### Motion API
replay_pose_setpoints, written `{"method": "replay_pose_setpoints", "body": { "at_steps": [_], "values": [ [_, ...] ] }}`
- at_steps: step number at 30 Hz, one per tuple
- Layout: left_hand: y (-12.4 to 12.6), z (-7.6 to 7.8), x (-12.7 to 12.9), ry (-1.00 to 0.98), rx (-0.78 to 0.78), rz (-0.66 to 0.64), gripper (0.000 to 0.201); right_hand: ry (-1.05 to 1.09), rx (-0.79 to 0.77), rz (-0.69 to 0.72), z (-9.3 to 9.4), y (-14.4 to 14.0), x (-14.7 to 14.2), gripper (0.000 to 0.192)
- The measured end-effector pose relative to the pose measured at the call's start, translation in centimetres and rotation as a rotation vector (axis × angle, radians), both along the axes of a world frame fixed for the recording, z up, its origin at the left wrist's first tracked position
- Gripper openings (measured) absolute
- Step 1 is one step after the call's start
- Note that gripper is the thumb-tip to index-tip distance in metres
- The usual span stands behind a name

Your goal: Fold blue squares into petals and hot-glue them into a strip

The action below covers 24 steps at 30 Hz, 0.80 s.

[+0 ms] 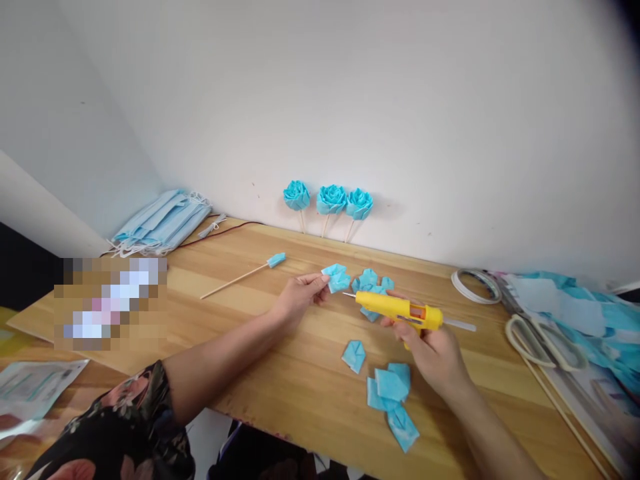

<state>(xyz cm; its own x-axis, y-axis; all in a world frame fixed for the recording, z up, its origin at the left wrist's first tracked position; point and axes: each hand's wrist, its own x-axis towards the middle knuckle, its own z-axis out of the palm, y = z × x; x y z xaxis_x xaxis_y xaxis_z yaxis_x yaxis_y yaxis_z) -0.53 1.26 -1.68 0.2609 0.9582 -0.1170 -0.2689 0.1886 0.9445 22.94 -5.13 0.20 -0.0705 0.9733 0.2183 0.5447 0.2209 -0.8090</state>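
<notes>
Presently on the wooden table [280,393]: paper-flower work, listed left to right.
Stack of blue face masks [160,223]; skewer with blue tip [243,274]; left hand [300,297], fingers pinched shut on a folded blue petal [336,277]; three finished blue roses [330,200] against the wall; right hand [430,350] wrapped closed around a yellow glue gun [400,309], nozzle just beside the petal; loose petals [390,393] near the front edge; scissors [543,340].

The left hand [296,298] pinched a folded light-blue fabric petal [336,277]; the right hand [431,351] gripped a yellow plastic glue gun [400,309], nozzle just beside the petal; three blue fabric roses on sticks [329,200] leaned against the white wall [400,100].
</notes>
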Motion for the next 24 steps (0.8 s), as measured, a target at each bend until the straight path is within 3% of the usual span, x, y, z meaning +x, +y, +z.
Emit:
{"method": "replay_pose_setpoints", "body": {
  "at_steps": [13,24],
  "values": [
    [-0.34,-0.03,0.44,-0.007,-0.005,-0.001,0.041,-0.133,0.076,-0.048,0.00,-0.30,-0.87,0.027],
    [-0.42,0.13,0.47,-0.051,-0.028,-0.019,0.040,-0.223,0.118,-0.066,0.08,-0.42,-1.05,0.039]
  ]
}}
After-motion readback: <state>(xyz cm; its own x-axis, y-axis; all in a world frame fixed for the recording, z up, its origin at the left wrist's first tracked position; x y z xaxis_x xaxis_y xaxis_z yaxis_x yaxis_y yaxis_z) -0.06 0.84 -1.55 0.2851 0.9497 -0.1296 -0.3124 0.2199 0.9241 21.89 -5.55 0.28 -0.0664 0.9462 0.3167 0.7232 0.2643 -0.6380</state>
